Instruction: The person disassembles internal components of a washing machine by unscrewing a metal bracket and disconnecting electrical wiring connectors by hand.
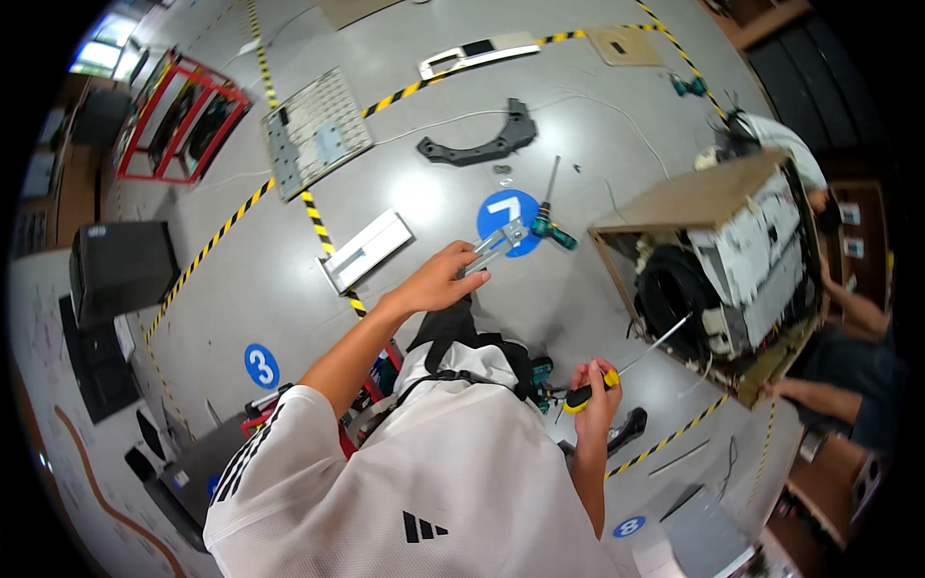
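My left hand (448, 279) grips a silver metal bracket (499, 241) over the floor. My right hand (594, 395) is closed on a yellow-and-black screwdriver (590, 390), its long shaft angled up toward an opened appliance with a dark round rubber part (665, 294), white panels and a wooden-coloured casing (674, 193). A teal cordless drill (552, 231) with a long bit lies on the floor beside a blue circular floor marker, just beyond the bracket. A white rectangular panel (371, 246) lies left of my left hand.
Two co-workers (790, 140) (848, 385) are at the appliance's far and right sides. On the floor lie a black curved part (477, 144), a perforated panel (318, 135), a cable and taped lines. A red-framed cart (164, 166) and a dark box (120, 270) stand on the left.
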Available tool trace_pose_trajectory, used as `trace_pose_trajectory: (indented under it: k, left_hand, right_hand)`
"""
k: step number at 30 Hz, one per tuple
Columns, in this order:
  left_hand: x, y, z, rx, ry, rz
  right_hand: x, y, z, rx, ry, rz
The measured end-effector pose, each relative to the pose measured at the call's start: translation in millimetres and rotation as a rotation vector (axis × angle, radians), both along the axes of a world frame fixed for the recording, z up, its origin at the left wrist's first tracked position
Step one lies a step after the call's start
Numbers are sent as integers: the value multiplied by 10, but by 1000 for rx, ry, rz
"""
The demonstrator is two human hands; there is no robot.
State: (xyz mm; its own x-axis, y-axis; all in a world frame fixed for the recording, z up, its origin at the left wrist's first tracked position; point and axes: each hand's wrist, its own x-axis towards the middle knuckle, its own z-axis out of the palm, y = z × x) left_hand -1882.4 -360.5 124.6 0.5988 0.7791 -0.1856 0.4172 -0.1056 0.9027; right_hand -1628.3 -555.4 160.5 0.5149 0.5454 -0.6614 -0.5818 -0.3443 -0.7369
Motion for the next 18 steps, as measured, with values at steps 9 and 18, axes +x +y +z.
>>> trace_pose_trajectory:
  k: [9,18]
  left_hand:
    - [-914,622,-438,-21,55,273]
    - [-1308,904,-669,-161,191,426]
  right_hand:
    - [-124,496,-369,-173,-108,200]
    - [401,272,-1309,-333,-110,299]
